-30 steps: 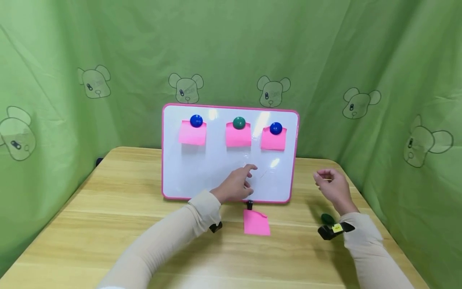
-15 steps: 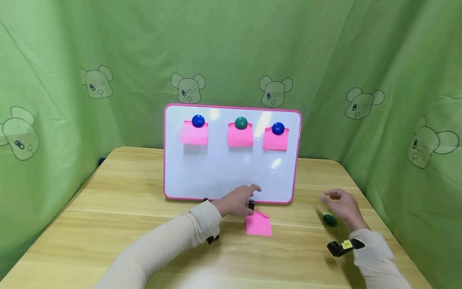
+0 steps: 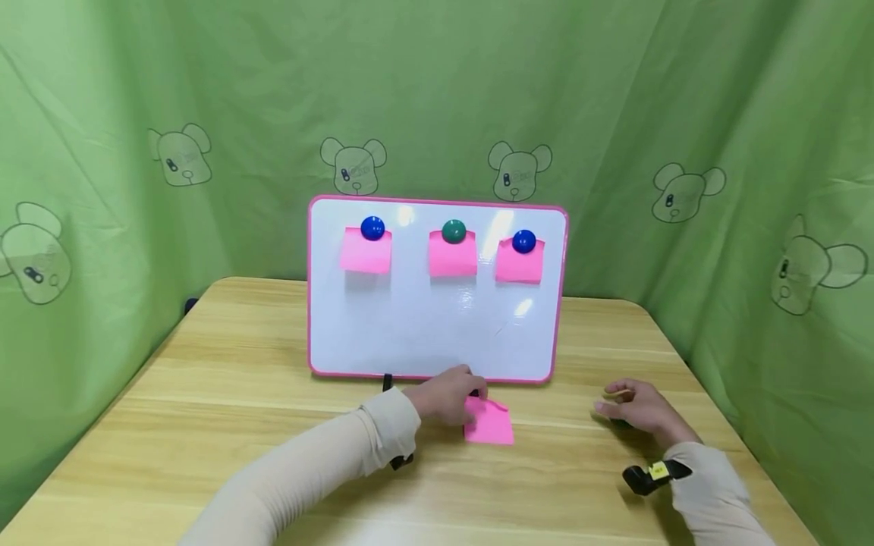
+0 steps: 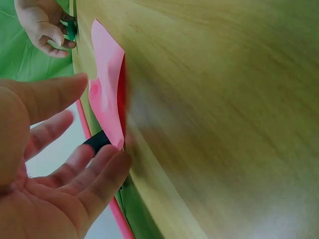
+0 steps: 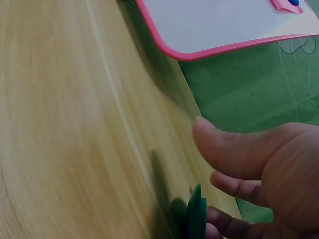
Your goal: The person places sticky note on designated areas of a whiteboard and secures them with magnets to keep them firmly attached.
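Note:
My left hand [image 3: 447, 394] is over the left edge of a loose pink sticky note [image 3: 492, 428] on the table. In the left wrist view its thumb and fingers stand apart on either side of the note [image 4: 107, 84], with fingertips right at one corner. At the right, my right hand [image 3: 642, 406] hovers low, thumb and fingers parted. A green round magnet [image 5: 197, 216] is beside its lower fingertips in the right wrist view; in the head view the hand mostly hides this magnet.
A pink-framed whiteboard [image 3: 410, 326] stands behind the hands on black feet. Three pink notes hang on it under a left blue magnet [image 3: 372, 228], a middle green magnet [image 3: 454, 231] and a right blue magnet [image 3: 523, 241]. Green curtain [image 3: 423, 83] surrounds the wooden table [image 3: 205, 394].
My left hand has come down from in front of the whiteboard to the loose note. My right hand has lowered from above the table to the green magnet.

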A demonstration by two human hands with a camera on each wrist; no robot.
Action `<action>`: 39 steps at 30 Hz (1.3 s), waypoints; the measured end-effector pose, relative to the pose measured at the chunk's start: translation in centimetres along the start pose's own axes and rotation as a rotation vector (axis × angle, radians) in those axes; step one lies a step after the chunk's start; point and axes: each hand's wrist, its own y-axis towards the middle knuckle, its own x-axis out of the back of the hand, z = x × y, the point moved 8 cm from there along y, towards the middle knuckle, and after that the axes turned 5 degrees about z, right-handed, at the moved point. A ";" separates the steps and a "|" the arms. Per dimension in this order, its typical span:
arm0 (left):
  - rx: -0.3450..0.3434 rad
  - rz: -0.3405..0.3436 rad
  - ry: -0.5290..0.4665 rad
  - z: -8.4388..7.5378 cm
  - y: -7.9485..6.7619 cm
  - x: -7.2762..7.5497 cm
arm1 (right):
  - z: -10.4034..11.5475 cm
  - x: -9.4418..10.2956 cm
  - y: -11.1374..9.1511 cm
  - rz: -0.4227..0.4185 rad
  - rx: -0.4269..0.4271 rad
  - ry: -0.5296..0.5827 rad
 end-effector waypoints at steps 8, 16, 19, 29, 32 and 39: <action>0.011 0.049 0.041 -0.1 -0.2 -0.5 | 0.2 -0.8 0.0 0.026 0.030 0.079; 0.054 0.044 0.060 0.2 -0.2 -0.5 | 0.6 -1.0 0.0 0.032 0.043 0.084; 0.062 0.048 0.073 0.2 -0.1 -0.8 | 0.7 -0.9 -0.2 0.023 0.038 0.060; 0.083 0.078 0.110 0.3 0.2 -1.4 | 0.5 -1.0 -0.3 0.027 0.044 0.054; 0.078 0.077 0.115 0.2 0.2 -1.4 | 0.5 -1.1 -0.4 0.034 0.054 0.054; 0.027 0.088 0.136 -0.4 0.1 -0.9 | 0.7 -0.9 -0.3 0.039 0.062 0.065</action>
